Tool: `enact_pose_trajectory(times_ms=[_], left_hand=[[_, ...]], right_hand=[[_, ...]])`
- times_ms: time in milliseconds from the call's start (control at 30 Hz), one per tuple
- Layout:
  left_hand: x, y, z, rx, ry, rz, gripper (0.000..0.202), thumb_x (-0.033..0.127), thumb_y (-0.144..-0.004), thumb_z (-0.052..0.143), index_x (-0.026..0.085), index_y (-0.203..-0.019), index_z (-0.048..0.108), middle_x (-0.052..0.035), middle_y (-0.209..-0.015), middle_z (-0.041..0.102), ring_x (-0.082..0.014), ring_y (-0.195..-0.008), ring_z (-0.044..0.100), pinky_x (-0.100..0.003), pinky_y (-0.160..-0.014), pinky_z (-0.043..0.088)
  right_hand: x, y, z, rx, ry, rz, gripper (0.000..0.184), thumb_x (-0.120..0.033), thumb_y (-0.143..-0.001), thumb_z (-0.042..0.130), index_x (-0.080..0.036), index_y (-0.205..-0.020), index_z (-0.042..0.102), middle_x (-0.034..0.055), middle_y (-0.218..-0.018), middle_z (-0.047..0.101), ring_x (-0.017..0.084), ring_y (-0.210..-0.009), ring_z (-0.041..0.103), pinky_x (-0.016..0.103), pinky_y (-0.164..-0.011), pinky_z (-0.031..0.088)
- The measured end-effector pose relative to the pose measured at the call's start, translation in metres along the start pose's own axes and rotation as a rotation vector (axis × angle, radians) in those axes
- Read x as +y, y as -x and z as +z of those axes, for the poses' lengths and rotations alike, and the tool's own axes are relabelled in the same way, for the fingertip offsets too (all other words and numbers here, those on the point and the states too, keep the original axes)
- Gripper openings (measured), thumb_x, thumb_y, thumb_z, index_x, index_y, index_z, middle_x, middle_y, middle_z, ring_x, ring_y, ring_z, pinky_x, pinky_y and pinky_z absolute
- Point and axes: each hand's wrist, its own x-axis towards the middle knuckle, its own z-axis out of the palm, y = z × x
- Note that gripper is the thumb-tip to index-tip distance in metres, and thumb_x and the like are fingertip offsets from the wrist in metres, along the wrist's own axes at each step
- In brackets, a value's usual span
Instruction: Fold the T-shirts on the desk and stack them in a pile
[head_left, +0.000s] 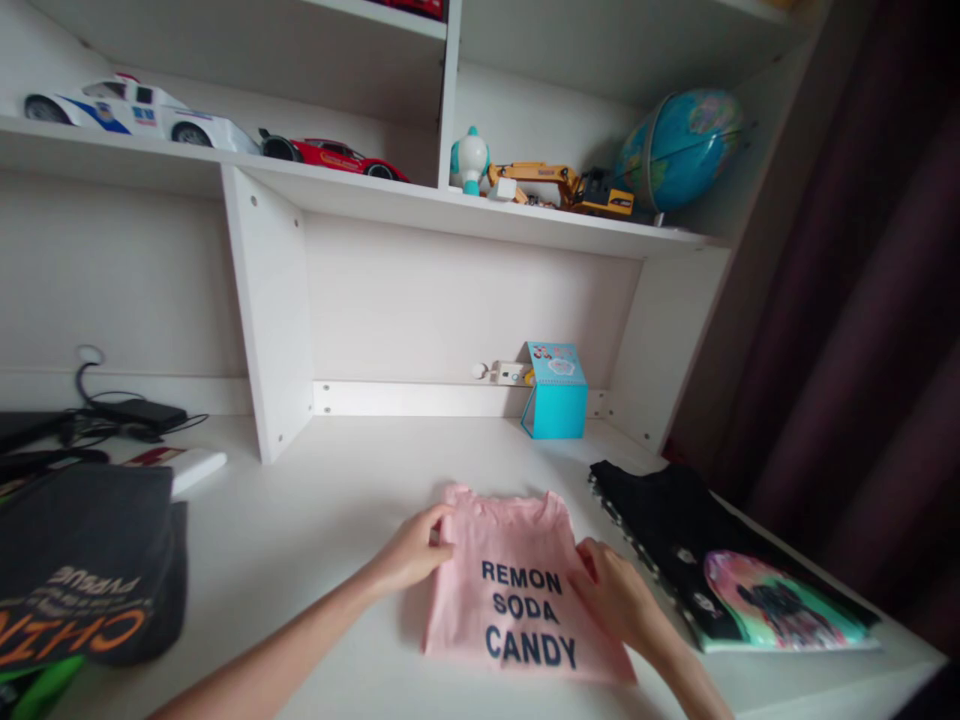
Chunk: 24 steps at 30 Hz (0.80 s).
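A folded pink T-shirt (517,590) printed "REMON SODA CANDY" lies on the white desk (315,530) in front of me. My left hand (411,550) pinches its upper left edge with curled fingers. On the shirt's right edge rests my right hand (619,598), its fingers bent onto the cloth and gripping it. Both forearms reach in from the bottom of the view.
A folded black shirt (720,560) with a colourful print lies at the right. A dark folded shirt (82,570) with orange lettering is at the left. A turquoise box (556,392) stands at the back. Toy cars, an excavator and a globe (679,148) fill the shelf above.
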Motion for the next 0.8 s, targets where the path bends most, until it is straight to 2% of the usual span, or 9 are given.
enact_pose_trajectory(times_ms=[67, 200, 333, 433, 533, 600, 700, 800], left_hand=[[0.001, 0.003, 0.000, 0.002, 0.132, -0.048, 0.047, 0.014, -0.064, 0.055, 0.013, -0.111, 0.051, -0.0063, -0.100, 0.061, -0.0173, -0.082, 0.058, -0.026, -0.074, 0.044], [0.018, 0.014, -0.002, 0.011, 0.251, -0.150, 0.038, 0.014, -0.064, 0.056, 0.016, -0.101, 0.055, -0.0035, -0.095, 0.063, -0.0176, -0.089, 0.056, -0.026, -0.078, 0.043], [0.048, 0.014, 0.008, 0.031, 0.397, -0.158, 0.041, 0.011, -0.064, 0.056, 0.017, -0.105, 0.056, -0.0043, -0.108, 0.060, -0.0168, -0.090, 0.057, -0.024, -0.075, 0.045], [0.078, -0.001, 0.029, 0.050, 0.440, -0.048, 0.045, 0.014, -0.066, 0.058, 0.016, -0.111, 0.054, -0.0059, -0.106, 0.060, -0.0136, -0.076, 0.059, -0.025, -0.071, 0.047], [0.111, -0.031, 0.061, 0.109, 0.429, 0.187, 0.046, 0.015, -0.065, 0.061, 0.016, -0.110, 0.056, -0.0073, -0.114, 0.056, -0.0121, -0.075, 0.058, -0.024, -0.072, 0.048], [0.132, -0.056, 0.087, 0.129, 0.434, 0.293, 0.045, 0.014, -0.064, 0.062, 0.016, -0.109, 0.057, -0.0078, -0.117, 0.054, -0.0123, -0.077, 0.058, -0.024, -0.073, 0.048], [0.155, -0.090, 0.126, 0.127, 0.427, 0.298, 0.045, 0.014, -0.063, 0.063, 0.015, -0.108, 0.059, -0.0087, -0.114, 0.055, -0.0149, -0.080, 0.059, -0.026, -0.077, 0.048], [0.167, -0.114, 0.160, 0.116, 0.391, 0.246, 0.045, 0.015, -0.062, 0.065, 0.015, -0.106, 0.060, -0.0089, -0.110, 0.058, -0.0190, -0.089, 0.058, -0.030, -0.084, 0.046]], right_hand=[[-0.005, 0.002, 0.000, 0.020, -0.108, 0.015, 0.009, -0.018, -0.078, 0.037, -0.020, -0.081, 0.045, 0.0033, -0.075, 0.062, 0.017, -0.067, 0.058, 0.025, -0.060, 0.037], [-0.018, 0.009, -0.013, 0.041, -0.379, -0.060, 0.028, -0.018, -0.076, 0.035, -0.022, -0.103, 0.041, 0.0002, -0.077, 0.064, 0.015, -0.061, 0.058, 0.024, -0.056, 0.041], [-0.009, 0.014, -0.045, 0.144, -0.433, -0.054, 0.022, -0.028, -0.077, 0.038, -0.022, -0.093, 0.052, 0.0034, -0.087, 0.065, 0.017, -0.073, 0.061, 0.025, -0.063, 0.045], [0.024, 0.008, -0.080, 0.229, -0.349, 0.005, 0.028, -0.037, -0.077, 0.042, -0.022, -0.092, 0.059, 0.0048, -0.091, 0.066, 0.020, -0.077, 0.061, 0.027, -0.067, 0.046], [0.073, -0.006, -0.117, 0.309, -0.210, 0.074, 0.033, -0.043, -0.072, 0.047, -0.023, -0.092, 0.063, 0.0047, -0.087, 0.068, 0.022, -0.072, 0.062, 0.029, -0.061, 0.045], [0.109, -0.018, -0.138, 0.345, -0.110, 0.108, 0.033, -0.043, -0.070, 0.048, -0.023, -0.089, 0.065, 0.0053, -0.085, 0.068, 0.022, -0.069, 0.062, 0.030, -0.060, 0.044], [0.159, -0.029, -0.161, 0.341, -0.010, 0.145, 0.030, -0.039, -0.071, 0.049, -0.022, -0.089, 0.066, 0.0074, -0.086, 0.068, 0.022, -0.073, 0.062, 0.030, -0.062, 0.041], [0.197, -0.032, -0.171, 0.331, 0.050, 0.224, 0.028, -0.035, -0.071, 0.051, -0.021, -0.090, 0.066, 0.0091, -0.085, 0.068, 0.022, -0.072, 0.062, 0.031, -0.062, 0.040]])
